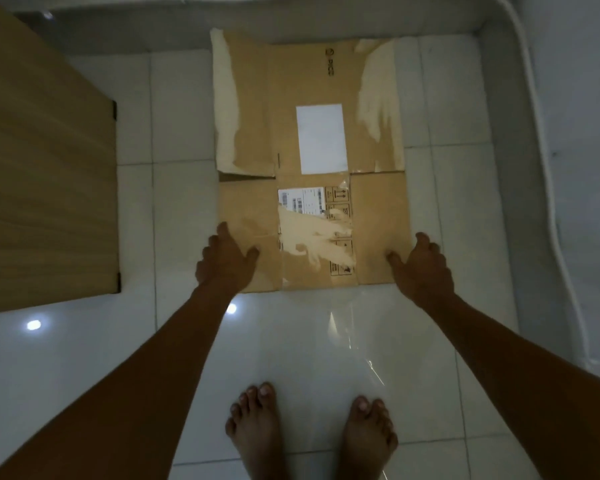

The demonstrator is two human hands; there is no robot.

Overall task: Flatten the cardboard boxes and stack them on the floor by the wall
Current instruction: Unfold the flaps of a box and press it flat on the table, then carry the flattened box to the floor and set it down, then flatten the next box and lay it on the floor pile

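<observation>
A flattened brown cardboard box [253, 202] lies on the white tiled floor, its far edge against the base of the wall [326, 15]. It carries a white label, a printed shipping label and torn pale patches where tape came off. My left hand [226, 259] grips its near left corner, thumb on top and fingers around the edge. My right hand [421, 266] grips the near right corner the same way. Whether more flattened boxes lie under this one is hidden.
A wooden table top [45, 161] stands at the left, close to the box. A strip of clear tape [357, 344] trails from the box's near edge across the floor [454, 209]. My bare feet [312, 434] stand below. A white cable [541, 140] runs down the right wall.
</observation>
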